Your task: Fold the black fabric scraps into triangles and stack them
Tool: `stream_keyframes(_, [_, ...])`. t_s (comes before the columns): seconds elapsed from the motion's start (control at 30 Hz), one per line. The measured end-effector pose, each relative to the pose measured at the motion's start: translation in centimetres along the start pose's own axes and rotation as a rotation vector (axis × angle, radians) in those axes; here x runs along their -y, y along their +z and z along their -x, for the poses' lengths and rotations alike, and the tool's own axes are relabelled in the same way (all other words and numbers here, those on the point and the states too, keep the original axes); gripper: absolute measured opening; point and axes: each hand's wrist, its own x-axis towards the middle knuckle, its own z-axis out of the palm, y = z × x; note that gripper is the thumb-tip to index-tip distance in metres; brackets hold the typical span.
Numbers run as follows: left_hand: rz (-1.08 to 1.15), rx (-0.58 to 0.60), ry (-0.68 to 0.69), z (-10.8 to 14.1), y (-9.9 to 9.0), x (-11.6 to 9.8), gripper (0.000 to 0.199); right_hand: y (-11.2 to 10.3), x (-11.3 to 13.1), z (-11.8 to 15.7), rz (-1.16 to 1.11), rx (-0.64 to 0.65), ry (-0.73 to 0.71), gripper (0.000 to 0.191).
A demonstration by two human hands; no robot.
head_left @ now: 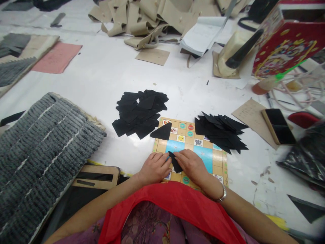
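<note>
A small black cut piece, flat and perhaps leather or fabric, lies over a printed game board. My left hand has its fingers curled together at the piece's upper left edge. From the other side my right hand grips it with bunched fingers; the fingertips are partly hidden. Just beyond the hands, one loose black piece rests across the board's far left corner. A large heap of black pieces is spread behind it. Another black stack overlaps the board's right side.
Striped grey knitted fabric covers the left side. Beige strap pieces are heaped at the back, near a notepad. On the right are a glue bottle, a red box, a phone and a black plastic bag.
</note>
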Motion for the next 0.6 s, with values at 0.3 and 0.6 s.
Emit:
stream_keyframes(0.3, [0.046, 0.018, -0.013, 0.1, 0.0, 0.1, 0.035, -0.6, 0.4, 0.5, 0.222, 0.009, -0.194, 0.028])
stream_keyframes(0.6, [0.137, 0.018, -0.165, -0.3, -0.2, -0.2, 0.053, -1.4, 1.4, 0.3, 0.284, 0.038, -0.229, 0.025])
